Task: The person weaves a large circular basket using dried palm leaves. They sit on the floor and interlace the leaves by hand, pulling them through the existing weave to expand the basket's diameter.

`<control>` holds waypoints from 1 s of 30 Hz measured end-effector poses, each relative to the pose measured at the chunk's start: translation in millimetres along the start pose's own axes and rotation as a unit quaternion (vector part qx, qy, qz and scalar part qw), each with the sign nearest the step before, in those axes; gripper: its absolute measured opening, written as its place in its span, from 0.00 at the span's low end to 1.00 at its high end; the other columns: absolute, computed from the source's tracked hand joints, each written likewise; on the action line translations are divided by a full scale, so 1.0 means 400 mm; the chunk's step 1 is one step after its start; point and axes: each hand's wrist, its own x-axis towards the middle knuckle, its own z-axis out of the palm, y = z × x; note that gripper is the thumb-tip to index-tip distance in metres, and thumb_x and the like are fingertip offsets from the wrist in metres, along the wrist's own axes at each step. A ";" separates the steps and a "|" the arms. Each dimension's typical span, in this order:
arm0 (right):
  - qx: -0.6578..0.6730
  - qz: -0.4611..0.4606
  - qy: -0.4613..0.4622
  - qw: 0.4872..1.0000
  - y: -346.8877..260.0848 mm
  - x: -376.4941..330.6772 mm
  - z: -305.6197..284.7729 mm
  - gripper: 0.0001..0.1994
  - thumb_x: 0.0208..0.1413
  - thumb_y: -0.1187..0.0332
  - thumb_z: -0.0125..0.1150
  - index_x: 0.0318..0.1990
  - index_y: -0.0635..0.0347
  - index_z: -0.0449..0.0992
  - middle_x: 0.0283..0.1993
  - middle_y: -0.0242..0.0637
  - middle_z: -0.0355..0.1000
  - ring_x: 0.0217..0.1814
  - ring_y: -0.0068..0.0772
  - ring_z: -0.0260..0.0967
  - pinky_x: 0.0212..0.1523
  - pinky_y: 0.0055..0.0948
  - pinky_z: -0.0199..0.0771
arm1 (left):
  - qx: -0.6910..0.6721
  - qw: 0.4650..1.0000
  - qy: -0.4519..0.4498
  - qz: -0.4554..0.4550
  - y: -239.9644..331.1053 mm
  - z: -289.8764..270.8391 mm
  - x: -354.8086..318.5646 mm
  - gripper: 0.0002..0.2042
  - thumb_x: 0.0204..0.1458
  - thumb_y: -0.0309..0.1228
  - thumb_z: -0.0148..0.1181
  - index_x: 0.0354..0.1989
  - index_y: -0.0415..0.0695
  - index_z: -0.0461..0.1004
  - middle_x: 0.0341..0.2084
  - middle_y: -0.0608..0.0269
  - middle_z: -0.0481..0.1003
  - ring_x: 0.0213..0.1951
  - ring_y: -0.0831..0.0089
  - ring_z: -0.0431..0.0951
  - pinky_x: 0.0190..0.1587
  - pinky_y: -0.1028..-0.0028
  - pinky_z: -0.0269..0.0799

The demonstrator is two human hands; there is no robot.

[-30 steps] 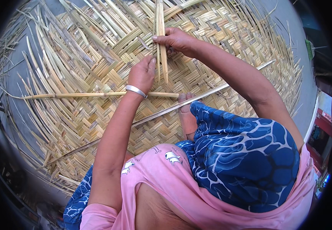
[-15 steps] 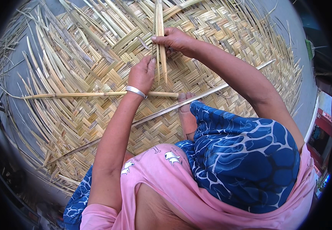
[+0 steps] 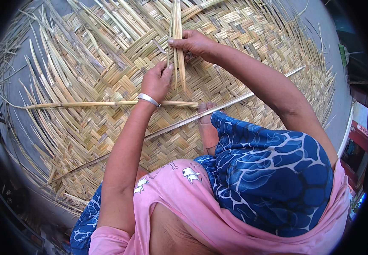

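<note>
Several long, pale split strips run down from the top edge of the view, their pointed ends hanging over a woven mat. My right hand pinches these strips between thumb and curled fingers. Just below and to the left, my left hand, with a metal bangle at its wrist, is closed with thumb against forefinger on the edge of a thin strip from the same bunch. Its other fingertips are hidden. Under my left wrist, a jointed stalk lies across the mat.
A long flat slat crosses the mat diagonally near my bare foot. Loose unwoven strip ends fan out on the left. Grey floor borders the mat, and a heap of scraps lies at far left.
My left hand has shifted very slightly to the left, and the thin strip's lower end with it. My right hand stays almost where it was on the strips.
</note>
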 end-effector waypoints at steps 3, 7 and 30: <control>0.000 0.000 0.001 1.000 0.003 0.002 -0.001 0.13 0.51 0.56 0.61 0.33 0.57 0.73 0.24 0.26 0.70 0.23 0.16 0.64 0.22 0.17 0.66 | -0.058 0.997 -0.035 -0.034 -0.004 -0.008 0.010 0.12 0.55 0.35 0.53 0.34 0.37 0.73 0.17 0.64 0.72 0.17 0.79 0.69 0.22 0.77 0.66; 0.005 0.001 0.003 1.000 -0.004 -0.001 0.002 0.14 0.51 0.56 0.61 0.33 0.58 0.73 0.24 0.28 0.70 0.22 0.17 0.65 0.21 0.17 0.66 | -0.132 0.988 -0.041 -0.063 -0.005 -0.013 0.014 0.12 0.55 0.35 0.52 0.33 0.37 0.73 0.18 0.65 0.72 0.16 0.80 0.69 0.20 0.78 0.66; 0.015 0.019 -0.006 1.000 0.005 0.016 -0.008 0.13 0.51 0.56 0.61 0.32 0.57 0.72 0.20 0.26 0.68 0.17 0.14 0.64 0.17 0.14 0.65 | -0.241 0.957 -0.040 -0.153 0.001 -0.052 0.039 0.13 0.58 0.38 0.47 0.34 0.40 0.70 0.20 0.64 0.72 0.17 0.79 0.72 0.17 0.83 0.67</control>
